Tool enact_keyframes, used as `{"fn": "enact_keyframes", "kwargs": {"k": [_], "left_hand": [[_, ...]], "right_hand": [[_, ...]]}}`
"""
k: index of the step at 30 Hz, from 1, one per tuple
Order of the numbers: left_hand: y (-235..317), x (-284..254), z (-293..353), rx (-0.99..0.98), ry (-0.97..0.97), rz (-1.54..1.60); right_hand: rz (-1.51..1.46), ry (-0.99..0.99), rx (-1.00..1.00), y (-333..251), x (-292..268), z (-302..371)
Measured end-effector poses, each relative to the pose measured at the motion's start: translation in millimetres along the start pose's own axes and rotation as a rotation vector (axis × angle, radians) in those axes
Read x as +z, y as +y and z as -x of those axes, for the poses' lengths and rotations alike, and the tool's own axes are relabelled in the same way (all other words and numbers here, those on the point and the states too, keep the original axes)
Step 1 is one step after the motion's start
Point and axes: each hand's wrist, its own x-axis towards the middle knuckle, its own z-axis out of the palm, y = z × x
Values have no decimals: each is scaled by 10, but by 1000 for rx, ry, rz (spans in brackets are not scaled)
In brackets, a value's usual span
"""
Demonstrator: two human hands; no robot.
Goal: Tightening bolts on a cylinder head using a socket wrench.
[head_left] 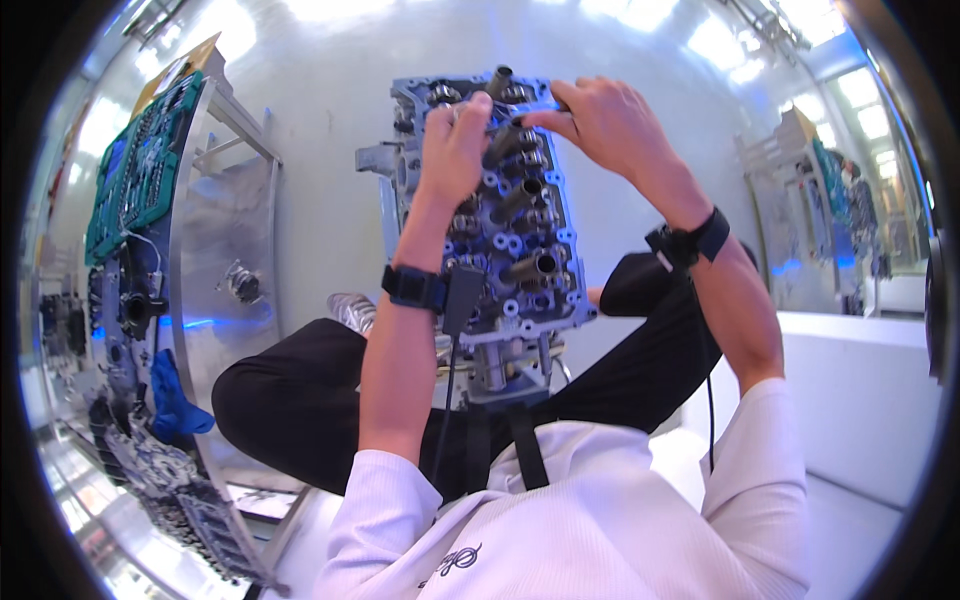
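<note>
A grey metal cylinder head [530,325] stands upright in front of me, between my legs. Several dark round tubes [518,200] rise in a row along its middle. My left hand [455,150] is closed over the far left part of it, thumb up; what the fingers hold is hidden. My right hand [610,125] reaches in from the far right corner, fingers curled and thumb pointing left beside a tube. Between the two hands lies a small shiny metal part, too small to name; whether either hand grips it does not show.
On the left, a metal bench [225,250] carries a green tool case [150,160] with sockets, a blue glove [175,395] and several engine parts. A white box-like block [860,400] is at my right. A cable [447,400] hangs from my left wrist.
</note>
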Motion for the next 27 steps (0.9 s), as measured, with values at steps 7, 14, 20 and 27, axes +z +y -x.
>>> {"fn": "enact_keyframes", "kwargs": {"k": [7, 14, 20, 27], "left_hand": [[12, -21, -90, -93, -109, 38], [5, -88, -155, -190, -135, 112], [-55, -21, -190, -83, -44, 96], [28, -34, -53, -109, -91, -140]], "right_hand": [[110, 200, 54, -28, 108, 118], [-67, 134, 159, -143, -49, 138], [-41, 134, 135, -117, -111, 206], [-177, 68, 11, 179, 124, 186]]}}
